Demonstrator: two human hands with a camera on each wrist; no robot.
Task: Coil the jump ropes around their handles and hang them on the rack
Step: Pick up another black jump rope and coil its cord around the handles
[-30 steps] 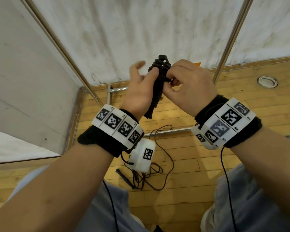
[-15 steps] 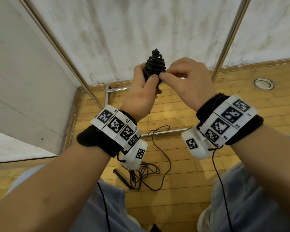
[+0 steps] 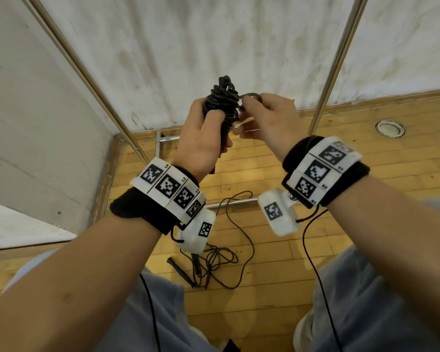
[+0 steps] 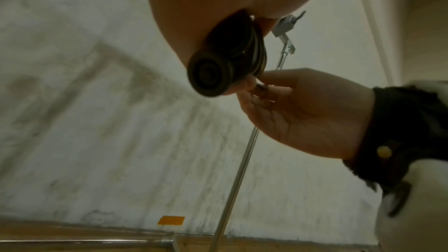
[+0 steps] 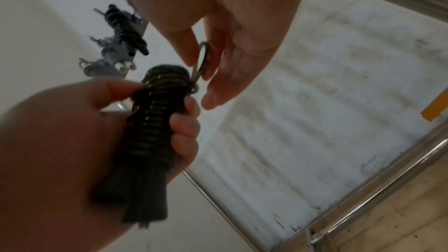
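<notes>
My left hand (image 3: 208, 130) grips a black jump rope bundle (image 3: 222, 102), its cord coiled tightly round the two handles (image 5: 150, 131), held upright before the wall. My right hand (image 3: 262, 115) pinches a small loop of the cord (image 5: 204, 58) that sticks out at the bundle's upper right. In the left wrist view the handle's round end (image 4: 209, 79) faces the camera. A second jump rope (image 3: 214, 260) lies uncoiled on the wooden floor between my knees. In the right wrist view another coiled rope (image 5: 123, 28) hangs on the rack's hooks (image 5: 106, 62) high on the left.
Two slanted chrome rack posts (image 3: 338, 62) (image 3: 87, 74) rise before the stained white wall, joined by low bars (image 3: 236, 203) on the wooden floor. A round floor fitting (image 3: 389, 128) sits at right. An orange tag (image 4: 171, 220) marks the wall base.
The bundle rose and turned upright. My left hand closed fully around it, and my right hand shifted right, drawing out a small loop of cord.
</notes>
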